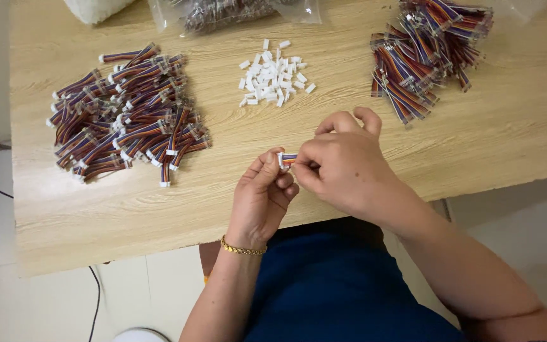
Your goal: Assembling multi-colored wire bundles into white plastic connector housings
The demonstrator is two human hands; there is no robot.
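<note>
Over the front edge of the wooden table (476,145), my left hand (262,199) and my right hand (343,161) meet on one short multicoloured ribbon cable (289,158). The left fingertips pinch the white connector at the cable's end. My right hand grips the coloured wires just beside it, and its fingers hide the rest of the cable. A gold bracelet (243,249) circles my left wrist.
A heap of ribbon cables with white connectors (128,114) lies at the left. Small loose white connector housings (273,73) sit in the middle. Bundled cables without connectors (428,47) are stacked at the right. Clear plastic bags (223,12) lie at the far edge.
</note>
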